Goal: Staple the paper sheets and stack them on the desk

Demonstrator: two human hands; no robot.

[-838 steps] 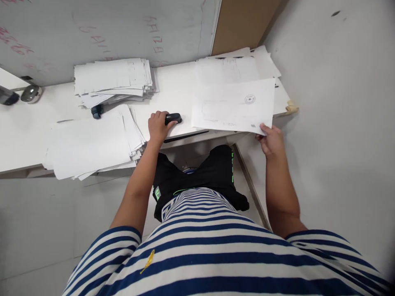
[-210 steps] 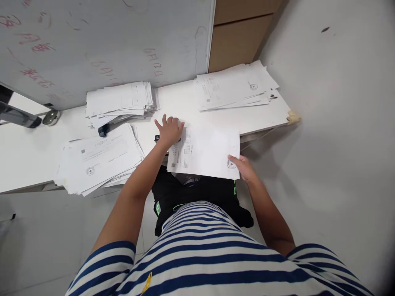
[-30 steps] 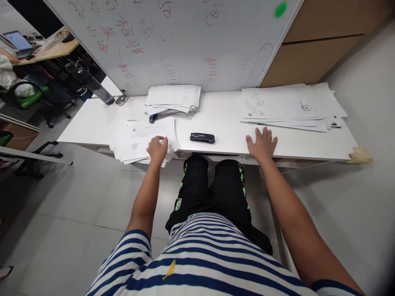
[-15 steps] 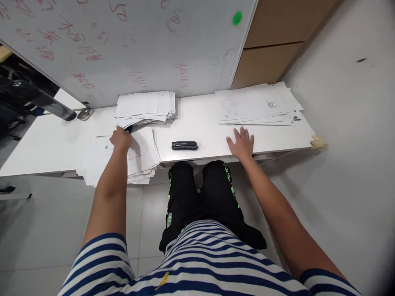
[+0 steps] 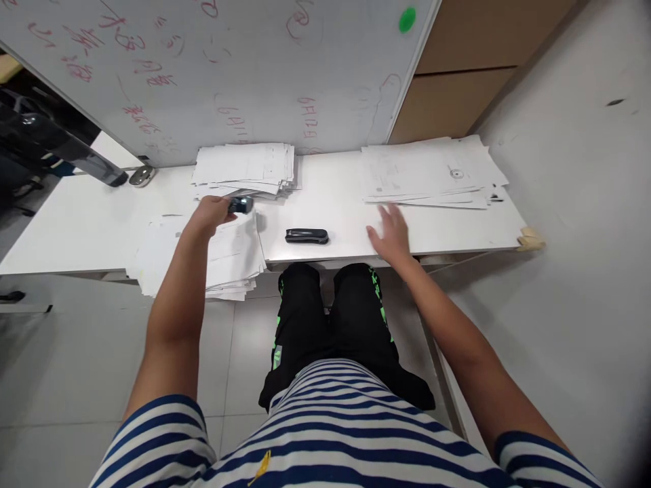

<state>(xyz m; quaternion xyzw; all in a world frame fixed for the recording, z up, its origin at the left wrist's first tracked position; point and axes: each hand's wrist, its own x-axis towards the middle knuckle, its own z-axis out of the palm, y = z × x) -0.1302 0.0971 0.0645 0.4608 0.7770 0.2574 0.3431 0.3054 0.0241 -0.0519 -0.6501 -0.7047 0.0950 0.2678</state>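
Observation:
My left hand (image 5: 212, 214) is closed around a small dark, glossy object (image 5: 241, 205), whose end sticks out to the right; its kind is not clear. The hand is above a spread pile of printed papers (image 5: 231, 254) that overhangs the desk's front edge. Just behind it lies a second paper stack (image 5: 244, 166). A black stapler (image 5: 306, 236) lies on the white desk between my hands, touched by neither. My right hand (image 5: 391, 236), slightly blurred, is open and empty with fingers apart near the front edge, in front of a third paper stack (image 5: 422, 169).
A whiteboard (image 5: 244, 68) with red writing and a green magnet (image 5: 407, 19) rises behind the desk (image 5: 340, 196). Brown cardboard boxes (image 5: 452, 102) stand at the back right. A round metallic object (image 5: 142, 176) and a dark transparent bottle-like thing (image 5: 99, 166) are at the left.
My left hand has moved right and up off the papers, bringing the dark object into view. My right hand has shifted slightly left, its fingers drawn closer together. The stapler stays put.

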